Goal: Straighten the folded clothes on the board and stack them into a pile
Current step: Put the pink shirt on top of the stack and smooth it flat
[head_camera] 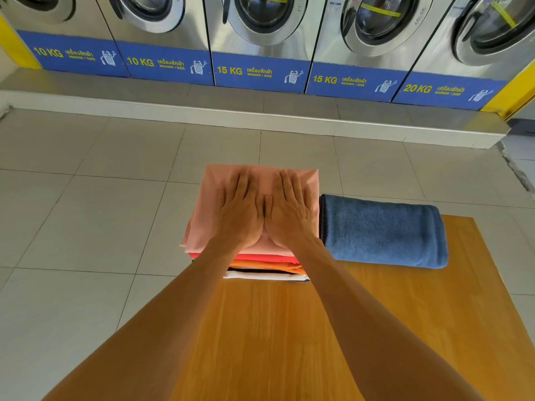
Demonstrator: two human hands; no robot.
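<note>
Head view: my left hand (pixel 241 209) and right hand (pixel 289 209) press flat, fingers straight, on the pink garment (pixel 220 180) topping the pile (pixel 266 266). Next, likely: blue towel (pixel 382 230), just right of pile, goes on top.

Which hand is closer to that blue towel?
The right hand: it presses the pink top garment beside the blue towel; the left hand lies farther away.
</note>
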